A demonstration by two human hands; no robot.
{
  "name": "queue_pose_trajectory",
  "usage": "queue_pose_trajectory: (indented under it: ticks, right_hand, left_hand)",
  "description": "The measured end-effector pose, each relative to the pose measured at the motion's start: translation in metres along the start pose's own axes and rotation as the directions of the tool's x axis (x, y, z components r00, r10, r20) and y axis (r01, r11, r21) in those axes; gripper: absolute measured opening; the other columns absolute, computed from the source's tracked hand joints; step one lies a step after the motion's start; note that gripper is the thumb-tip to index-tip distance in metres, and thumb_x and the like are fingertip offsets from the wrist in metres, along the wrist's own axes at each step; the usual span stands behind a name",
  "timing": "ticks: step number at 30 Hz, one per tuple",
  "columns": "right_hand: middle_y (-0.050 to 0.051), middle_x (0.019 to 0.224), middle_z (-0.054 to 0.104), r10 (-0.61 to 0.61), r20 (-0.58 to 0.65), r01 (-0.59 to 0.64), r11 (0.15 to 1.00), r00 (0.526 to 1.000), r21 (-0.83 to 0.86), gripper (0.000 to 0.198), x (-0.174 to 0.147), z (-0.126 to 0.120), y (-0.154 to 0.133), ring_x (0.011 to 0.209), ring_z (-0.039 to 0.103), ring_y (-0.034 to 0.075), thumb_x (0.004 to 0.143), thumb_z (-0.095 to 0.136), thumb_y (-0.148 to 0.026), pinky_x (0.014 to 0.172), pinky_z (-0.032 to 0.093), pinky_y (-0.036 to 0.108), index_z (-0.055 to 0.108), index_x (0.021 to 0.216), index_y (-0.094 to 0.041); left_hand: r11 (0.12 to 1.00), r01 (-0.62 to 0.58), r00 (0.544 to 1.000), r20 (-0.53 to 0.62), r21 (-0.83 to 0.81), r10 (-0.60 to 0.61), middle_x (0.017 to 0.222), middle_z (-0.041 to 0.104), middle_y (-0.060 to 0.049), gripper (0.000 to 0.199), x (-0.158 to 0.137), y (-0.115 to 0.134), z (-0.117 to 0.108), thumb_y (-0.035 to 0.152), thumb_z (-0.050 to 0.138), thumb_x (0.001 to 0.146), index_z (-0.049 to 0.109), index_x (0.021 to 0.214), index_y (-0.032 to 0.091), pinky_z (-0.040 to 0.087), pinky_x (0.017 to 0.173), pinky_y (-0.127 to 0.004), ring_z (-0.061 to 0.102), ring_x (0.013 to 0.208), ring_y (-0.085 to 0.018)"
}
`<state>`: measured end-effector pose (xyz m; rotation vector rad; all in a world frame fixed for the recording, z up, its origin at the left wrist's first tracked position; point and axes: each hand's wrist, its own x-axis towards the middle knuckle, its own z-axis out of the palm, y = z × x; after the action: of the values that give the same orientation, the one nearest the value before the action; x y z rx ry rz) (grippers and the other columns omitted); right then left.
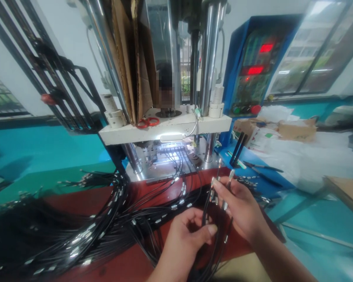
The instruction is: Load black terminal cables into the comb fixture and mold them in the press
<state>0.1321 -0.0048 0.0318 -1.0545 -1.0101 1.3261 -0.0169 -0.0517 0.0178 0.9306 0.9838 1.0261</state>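
Observation:
My left hand (191, 231) is closed, thumb against fingers, around black cables (206, 209) that hang down over the table's front. Higher and to the right, my right hand (238, 203) pinches the ends of several cables, whose metal tips (231, 175) stick up past the fingers. Part of what the fingers hold is hidden. Just beyond both hands is the press's lower plate (153, 172), lit by a white lamp (172, 138), with a row of thin black cables running from the mould (169, 154) toward me.
A large pile of black cables (76, 231) with silvery bands covers the left of the red tabletop (167, 192). Red-handled scissors (148, 123) lie on the press's white plate. A blue control box (253, 66), black tweezers (261, 170) and white bags (308, 160) are at right.

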Motion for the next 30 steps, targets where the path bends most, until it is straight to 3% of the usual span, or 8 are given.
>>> queue_pose_trajectory:
  ticks: [3,6,9,13,18,22,27,30]
  right_hand:
    - [-0.002,0.066,0.056,-0.012,-0.037,0.012,1.000,0.999,0.002,0.026,-0.001,-0.003,0.001,0.060,0.051,0.013,0.083,0.072,-0.044,0.054,0.041,0.024,0.067,0.092,-0.021]
    - [-0.001,0.068,0.061,-0.029,0.006,0.030,0.998,1.000,-0.059,0.024,-0.002,-0.003,0.001,0.061,0.056,0.014,0.083,0.071,-0.044,0.058,0.046,0.027,0.068,0.091,-0.021]
    - [0.000,0.071,0.066,-0.028,0.121,0.041,0.994,0.992,-0.105,0.023,-0.002,0.002,-0.005,0.059,0.060,0.016,0.084,0.070,-0.044,0.058,0.049,0.030,0.067,0.090,-0.021]
    - [0.001,0.072,0.068,-0.051,0.209,0.078,0.989,0.977,-0.124,0.022,0.000,0.012,-0.013,0.063,0.061,0.016,0.085,0.070,-0.040,0.060,0.049,0.028,0.068,0.090,-0.019]
    - [0.001,0.077,0.068,-0.008,0.183,0.014,0.999,0.983,-0.034,0.020,0.002,0.019,-0.009,0.067,0.059,0.013,0.084,0.072,-0.036,0.064,0.047,0.025,0.069,0.091,-0.018]
    - [-0.001,0.070,0.063,-0.004,0.115,0.008,0.999,0.993,-0.037,0.022,0.002,0.020,-0.002,0.061,0.054,0.011,0.082,0.075,-0.038,0.057,0.043,0.023,0.068,0.088,-0.018]
    - [-0.002,0.066,0.061,0.076,0.134,-0.071,0.997,0.988,-0.035,0.028,0.002,0.021,-0.001,0.052,0.053,0.013,0.083,0.070,-0.047,0.047,0.045,0.025,0.063,0.087,-0.020]
    - [-0.004,0.062,0.057,0.046,0.107,-0.038,0.996,0.993,-0.077,0.029,0.003,0.022,-0.003,0.050,0.050,0.011,0.083,0.070,-0.048,0.048,0.044,0.024,0.061,0.082,-0.020]
  left_hand:
    - [0.999,-0.043,0.998,-0.051,-0.031,0.041,0.067,0.054,0.003,0.024,0.003,-0.002,-0.002,0.035,0.072,0.081,0.059,0.082,0.016,0.037,0.064,-0.021,0.048,0.062,-0.009]
    - [0.992,-0.072,0.997,-0.026,-0.104,0.070,0.079,0.057,0.000,0.020,0.006,0.000,-0.002,0.033,0.069,0.085,0.058,0.087,0.016,0.041,0.073,-0.024,0.052,0.073,-0.011]
    - [0.983,-0.096,0.994,0.032,-0.158,0.103,0.087,0.058,-0.002,0.021,0.010,0.006,0.000,0.030,0.072,0.082,0.059,0.091,0.016,0.043,0.079,-0.026,0.053,0.080,-0.012]
    - [0.979,-0.123,0.992,0.019,-0.164,0.128,0.087,0.058,-0.001,0.031,0.015,0.016,0.006,0.023,0.080,0.074,0.060,0.096,0.015,0.042,0.078,-0.024,0.052,0.080,-0.011]
    - [0.982,-0.160,0.987,0.010,-0.103,0.162,0.088,0.060,-0.001,0.036,0.018,0.019,0.008,0.023,0.080,0.072,0.060,0.101,0.015,0.044,0.079,-0.026,0.054,0.082,-0.014]
    - [0.985,-0.165,0.986,0.000,-0.053,0.165,0.090,0.061,-0.001,0.038,0.019,0.017,0.006,0.022,0.081,0.071,0.059,0.102,0.017,0.044,0.081,-0.027,0.055,0.085,-0.014]
    - [0.976,-0.137,0.989,0.025,-0.170,0.143,0.082,0.056,0.001,0.021,0.018,0.015,0.005,0.033,0.068,0.085,0.059,0.095,0.017,0.044,0.076,-0.026,0.053,0.075,-0.011]
    - [0.979,-0.107,0.992,0.051,-0.171,0.117,0.085,0.058,0.000,0.024,0.019,0.014,0.004,0.030,0.073,0.081,0.058,0.093,0.016,0.044,0.077,-0.026,0.054,0.078,-0.011]
